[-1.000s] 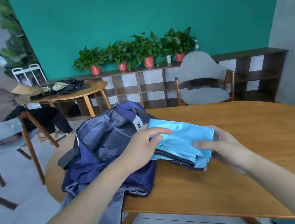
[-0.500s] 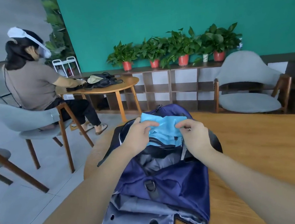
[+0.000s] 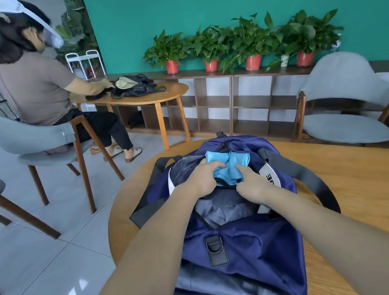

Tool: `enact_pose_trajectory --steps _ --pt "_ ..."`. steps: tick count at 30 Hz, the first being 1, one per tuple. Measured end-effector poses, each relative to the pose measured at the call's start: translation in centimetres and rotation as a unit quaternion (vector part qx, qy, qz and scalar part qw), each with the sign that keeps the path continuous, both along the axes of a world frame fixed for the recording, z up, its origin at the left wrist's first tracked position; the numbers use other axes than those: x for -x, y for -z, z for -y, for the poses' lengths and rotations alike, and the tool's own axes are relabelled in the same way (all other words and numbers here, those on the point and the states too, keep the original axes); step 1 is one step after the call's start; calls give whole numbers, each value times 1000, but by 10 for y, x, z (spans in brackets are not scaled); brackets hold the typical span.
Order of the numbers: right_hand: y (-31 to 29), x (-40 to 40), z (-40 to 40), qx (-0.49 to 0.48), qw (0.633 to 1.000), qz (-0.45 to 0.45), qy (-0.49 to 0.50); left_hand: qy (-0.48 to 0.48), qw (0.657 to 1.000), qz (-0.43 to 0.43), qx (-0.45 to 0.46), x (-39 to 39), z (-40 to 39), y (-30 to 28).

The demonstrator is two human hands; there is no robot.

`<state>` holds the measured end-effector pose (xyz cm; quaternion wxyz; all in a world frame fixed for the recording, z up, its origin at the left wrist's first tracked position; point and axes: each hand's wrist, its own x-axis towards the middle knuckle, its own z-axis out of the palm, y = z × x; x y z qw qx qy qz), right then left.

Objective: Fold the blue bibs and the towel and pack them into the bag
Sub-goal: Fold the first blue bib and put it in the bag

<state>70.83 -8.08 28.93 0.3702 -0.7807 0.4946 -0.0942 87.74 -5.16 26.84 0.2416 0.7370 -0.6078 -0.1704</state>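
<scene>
Bag (image 3: 239,243) (straps splayed) on table (image 3: 369,187)

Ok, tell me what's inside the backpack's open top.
A light blue folded bundle sits in the navy backpack opening, gripped by the left hand and right hand. Grey lining shows below; anything deeper is covered.

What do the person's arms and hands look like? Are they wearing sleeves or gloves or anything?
Both arms are bare all the way down, with no sleeves showing in the head view. The left hand and right hand wear no gloves. No watch or bracelet shows on either wrist, and no ring can be made out in this view. No cables or markings either: just two plain bare arms.
</scene>
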Motion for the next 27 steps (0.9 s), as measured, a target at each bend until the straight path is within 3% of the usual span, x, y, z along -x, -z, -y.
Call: enact_pose_trajectory --steps 4,6,10,15,20,27 --pt "4 0 7 -34 999 -5 21 2 1000 10 9 -6 3 6" --pt "7 3 12 -26 998 -50 10 8 1000 17 5 -8 5 8" --pt "12 11 10 34 995 -95 -14 6 999 37 3 -13 10 11" --pt "9 18 7 117 991 -65 -8 -4 999 50 -19 -17 14 11" --pt "2 15 10 198 976 -82 -22 47 997 37 55 -1 34 3" --pt "6 -4 33 161 984 -79 12 68 981 182 -14 -7 52 4"
